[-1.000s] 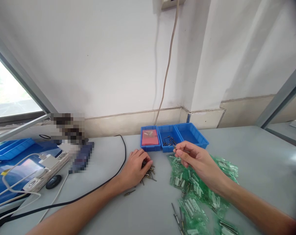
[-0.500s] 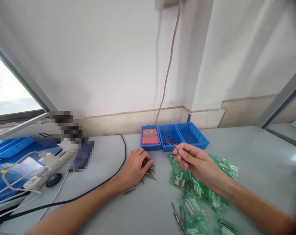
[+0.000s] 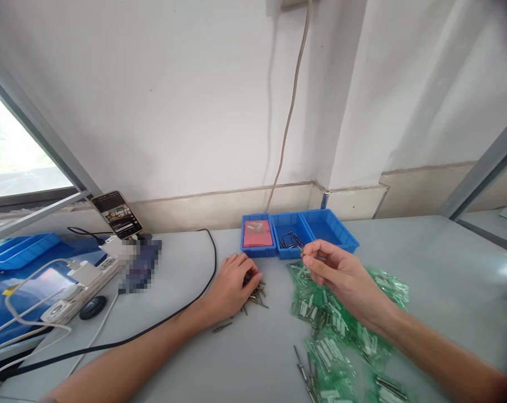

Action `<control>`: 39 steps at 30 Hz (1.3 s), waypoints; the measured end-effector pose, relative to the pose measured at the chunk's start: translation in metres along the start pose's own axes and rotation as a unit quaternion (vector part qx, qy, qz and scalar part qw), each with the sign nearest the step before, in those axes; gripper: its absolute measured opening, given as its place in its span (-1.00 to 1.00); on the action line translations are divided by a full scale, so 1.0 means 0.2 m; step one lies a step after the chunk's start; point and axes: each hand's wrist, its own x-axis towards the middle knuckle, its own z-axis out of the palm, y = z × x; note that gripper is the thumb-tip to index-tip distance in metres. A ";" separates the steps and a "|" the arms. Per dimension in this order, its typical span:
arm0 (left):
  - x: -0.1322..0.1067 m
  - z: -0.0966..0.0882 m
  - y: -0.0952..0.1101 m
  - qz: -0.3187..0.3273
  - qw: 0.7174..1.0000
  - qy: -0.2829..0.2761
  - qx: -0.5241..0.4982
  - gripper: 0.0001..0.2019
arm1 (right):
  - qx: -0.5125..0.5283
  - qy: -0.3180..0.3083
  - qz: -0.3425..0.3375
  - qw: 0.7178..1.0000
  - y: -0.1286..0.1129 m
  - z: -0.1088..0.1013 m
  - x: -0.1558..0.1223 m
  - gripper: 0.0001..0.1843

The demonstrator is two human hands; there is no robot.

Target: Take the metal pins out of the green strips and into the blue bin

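My left hand [image 3: 232, 282] rests on the table with curled fingers over a pile of small metal pins [image 3: 258, 295]. Something dark shows between its thumb and fingers, but what they grip is partly hidden. One stray metal pin [image 3: 222, 327] lies below the wrist. My right hand [image 3: 335, 274] pinches a thin metal pin [image 3: 301, 251] between thumb and fingertips, mostly covered by them. It is held in front of the middle blue bin [image 3: 282, 221], where several metal pins lie. Beneath the right hand spread green plastic bags [image 3: 320, 313] with white pieces and metal pins.
The left blue bin [image 3: 272, 253] holds a red packet [image 3: 257, 235]; another blue bin [image 3: 335, 226] stands at right. Longer metal rods [image 3: 303, 369] lie near the front. A black cable [image 3: 153, 334] crosses at left, near a phone [image 3: 117, 214], power strip [image 3: 54, 313] and black mouse [image 3: 93, 308].
My right hand has shifted slightly, its fingers closing further over the pin, so less of it shows. My left hand stays in place over the pile.
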 end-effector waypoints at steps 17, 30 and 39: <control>0.00 -0.01 0.01 0.000 1.000 -0.009 -0.001 -0.82 | -0.181 0.047 -0.137 0.973 -0.01 0.01 -0.03 -0.80; 0.00 -0.01 0.02 0.000 1.000 -0.011 0.006 -0.83 | -0.004 -0.043 -0.024 0.999 -0.04 0.01 -0.02 -0.67; 0.00 -0.01 0.01 0.000 1.000 -0.010 0.007 -0.84 | 0.112 -0.069 0.026 0.991 0.02 -0.01 -0.01 -0.70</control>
